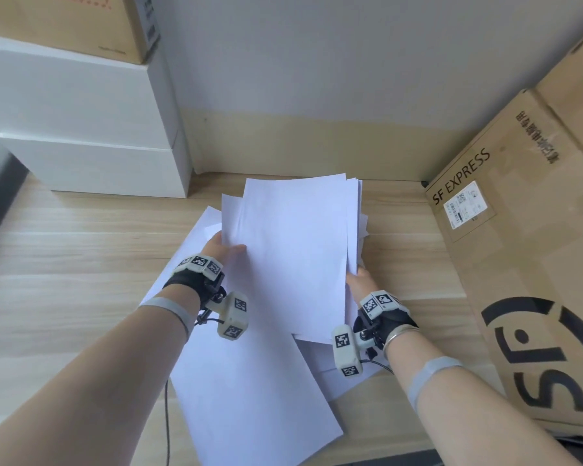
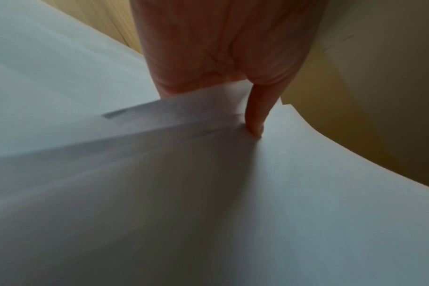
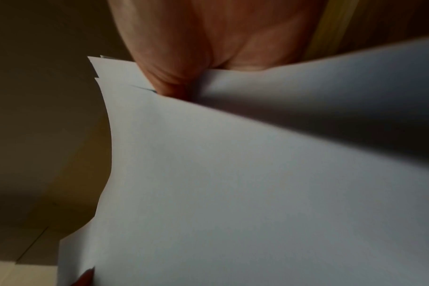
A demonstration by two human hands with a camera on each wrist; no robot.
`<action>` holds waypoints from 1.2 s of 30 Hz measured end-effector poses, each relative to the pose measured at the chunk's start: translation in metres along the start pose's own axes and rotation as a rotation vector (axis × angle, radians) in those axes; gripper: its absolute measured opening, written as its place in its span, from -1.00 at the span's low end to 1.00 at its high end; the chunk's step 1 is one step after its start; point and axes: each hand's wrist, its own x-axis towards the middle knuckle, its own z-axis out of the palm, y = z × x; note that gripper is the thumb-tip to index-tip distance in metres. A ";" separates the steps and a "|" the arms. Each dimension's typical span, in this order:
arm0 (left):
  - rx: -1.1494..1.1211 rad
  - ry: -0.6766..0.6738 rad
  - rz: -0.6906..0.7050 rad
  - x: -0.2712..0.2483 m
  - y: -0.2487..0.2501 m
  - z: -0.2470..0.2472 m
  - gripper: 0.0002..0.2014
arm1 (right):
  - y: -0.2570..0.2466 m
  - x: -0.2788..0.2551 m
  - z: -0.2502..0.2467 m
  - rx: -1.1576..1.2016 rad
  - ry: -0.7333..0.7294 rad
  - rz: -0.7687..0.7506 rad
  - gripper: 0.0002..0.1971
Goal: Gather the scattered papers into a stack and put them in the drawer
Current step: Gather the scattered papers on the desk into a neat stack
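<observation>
Left hand [image 1: 223, 247] and right hand [image 1: 360, 280] reach forward, thumbs uppermost, fingers seemingly curled beneath, pinching

Plain white paper sheets [image 1: 293, 250] lie over a pale wood-grain desk [image 1: 81, 250]. A brown cardboard box [image 1: 519, 264] (black lettering) stands right, white boxes [image 1: 91, 129] far left.

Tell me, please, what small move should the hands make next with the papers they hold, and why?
Probably tap the held stack on the desk to square it: the left hand and right hand grip its sides, its far edges are uneven, and loose sheets remain underneath.
</observation>
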 end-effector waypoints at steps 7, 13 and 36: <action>0.078 -0.084 0.034 0.006 0.003 0.016 -0.45 | -0.008 -0.004 0.000 -0.011 -0.020 0.062 -0.47; 0.233 -0.079 0.016 0.014 0.000 0.023 -0.41 | -0.005 -0.001 -0.001 -0.062 -0.023 0.132 -0.27; 0.692 -0.405 -0.143 0.001 -0.021 -0.025 -0.49 | 0.023 0.028 -0.013 -0.134 0.138 -0.014 -0.62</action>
